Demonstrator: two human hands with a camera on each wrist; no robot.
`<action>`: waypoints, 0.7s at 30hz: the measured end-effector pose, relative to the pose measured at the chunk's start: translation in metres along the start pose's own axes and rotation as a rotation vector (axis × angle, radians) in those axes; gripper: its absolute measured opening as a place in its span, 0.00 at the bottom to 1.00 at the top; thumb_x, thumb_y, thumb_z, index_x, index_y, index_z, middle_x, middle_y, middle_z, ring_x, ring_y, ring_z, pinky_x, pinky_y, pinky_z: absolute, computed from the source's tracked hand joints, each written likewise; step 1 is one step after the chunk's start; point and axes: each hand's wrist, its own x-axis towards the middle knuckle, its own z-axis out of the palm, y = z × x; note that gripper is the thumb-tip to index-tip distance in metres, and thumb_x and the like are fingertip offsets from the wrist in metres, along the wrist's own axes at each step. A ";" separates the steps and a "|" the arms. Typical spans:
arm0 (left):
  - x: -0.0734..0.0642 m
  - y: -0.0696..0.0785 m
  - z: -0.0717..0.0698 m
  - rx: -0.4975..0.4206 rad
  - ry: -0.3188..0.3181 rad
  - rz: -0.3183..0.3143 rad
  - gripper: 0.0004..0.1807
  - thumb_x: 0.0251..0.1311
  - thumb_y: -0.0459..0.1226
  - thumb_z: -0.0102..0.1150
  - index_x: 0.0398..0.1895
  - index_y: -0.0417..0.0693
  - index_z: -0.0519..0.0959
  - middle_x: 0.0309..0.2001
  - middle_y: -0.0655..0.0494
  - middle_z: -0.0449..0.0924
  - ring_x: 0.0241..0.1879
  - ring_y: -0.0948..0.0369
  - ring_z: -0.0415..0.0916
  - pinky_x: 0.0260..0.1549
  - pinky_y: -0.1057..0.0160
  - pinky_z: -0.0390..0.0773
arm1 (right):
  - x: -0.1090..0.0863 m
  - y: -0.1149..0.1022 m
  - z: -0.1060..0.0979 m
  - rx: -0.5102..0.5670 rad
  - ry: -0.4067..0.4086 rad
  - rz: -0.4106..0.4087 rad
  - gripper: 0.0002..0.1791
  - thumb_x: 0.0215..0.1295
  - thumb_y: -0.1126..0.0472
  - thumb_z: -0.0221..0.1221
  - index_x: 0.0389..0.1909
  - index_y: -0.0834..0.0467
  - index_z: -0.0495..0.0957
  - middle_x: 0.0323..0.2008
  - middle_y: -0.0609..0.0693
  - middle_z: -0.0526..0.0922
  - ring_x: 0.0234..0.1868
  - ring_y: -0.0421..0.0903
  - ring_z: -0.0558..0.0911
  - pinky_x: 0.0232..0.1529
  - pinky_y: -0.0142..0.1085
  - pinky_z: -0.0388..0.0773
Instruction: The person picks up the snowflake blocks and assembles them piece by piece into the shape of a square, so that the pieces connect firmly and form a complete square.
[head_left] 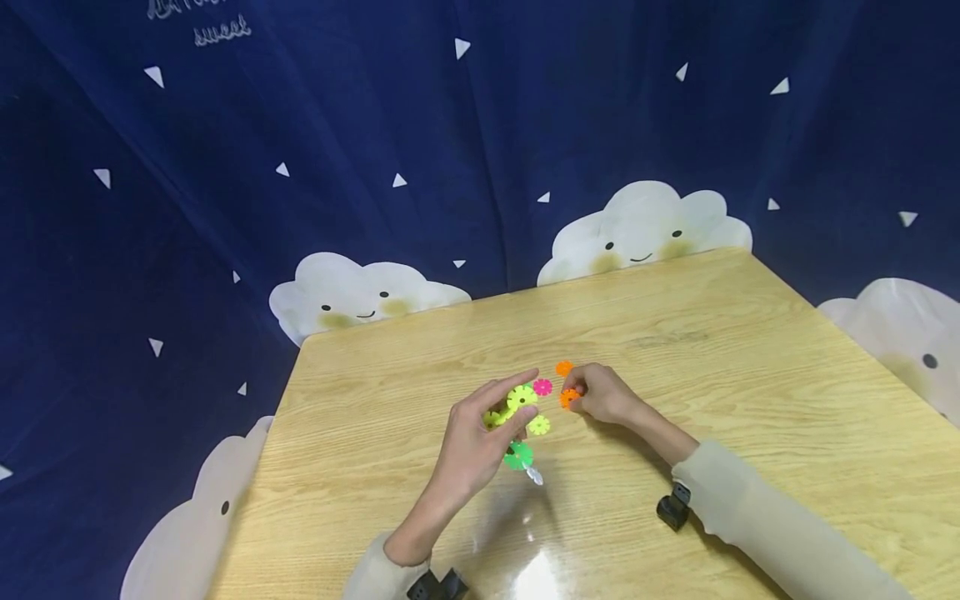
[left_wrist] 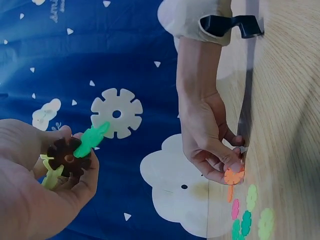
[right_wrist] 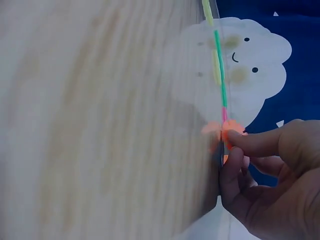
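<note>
My left hand [head_left: 472, 442] grips a joined cluster of notched plastic discs. Between its thumb and fingers shows a yellow disc [head_left: 522, 398], while a green disc [head_left: 518, 456] and a whitish disc [head_left: 533, 475] stick out below. The left wrist view shows a dark brown disc [left_wrist: 64, 152] in the same cluster, partly covered by the fingers. Over on the right, my right hand [head_left: 603, 393] pinches an orange notched disc [head_left: 569, 399] between thumb and fingertips, low at the tabletop. In the right wrist view the fingers partly hide this orange disc [right_wrist: 232, 127].
Loose discs lie on the wooden table [head_left: 675, 333] between and beyond the hands: another orange disc [head_left: 564, 367], a pink disc [head_left: 543, 387], a yellow disc [head_left: 539, 425] and green discs [left_wrist: 246, 223]. Behind the table hangs a dark blue curtain [head_left: 360, 108] with clouds.
</note>
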 end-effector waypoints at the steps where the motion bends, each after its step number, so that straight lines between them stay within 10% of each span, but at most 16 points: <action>1: 0.000 0.000 0.000 0.002 -0.002 0.001 0.25 0.70 0.37 0.66 0.69 0.59 0.78 0.35 0.54 0.81 0.28 0.59 0.83 0.24 0.70 0.79 | -0.001 0.001 0.000 0.007 0.003 -0.007 0.08 0.61 0.75 0.66 0.38 0.63 0.84 0.30 0.51 0.76 0.33 0.47 0.72 0.32 0.33 0.68; 12: 0.002 0.001 0.002 -0.030 0.013 -0.016 0.20 0.70 0.33 0.65 0.61 0.57 0.75 0.34 0.54 0.80 0.27 0.58 0.84 0.26 0.64 0.84 | -0.027 -0.018 -0.007 0.310 0.033 -0.093 0.04 0.71 0.68 0.64 0.41 0.58 0.85 0.39 0.59 0.83 0.29 0.53 0.79 0.26 0.34 0.78; 21: 0.003 -0.001 0.004 -0.063 -0.005 -0.030 0.17 0.70 0.33 0.65 0.58 0.57 0.77 0.34 0.50 0.81 0.29 0.53 0.84 0.24 0.64 0.84 | -0.054 -0.058 -0.019 0.573 0.214 -0.289 0.06 0.72 0.67 0.63 0.46 0.63 0.84 0.28 0.59 0.84 0.24 0.52 0.81 0.26 0.39 0.83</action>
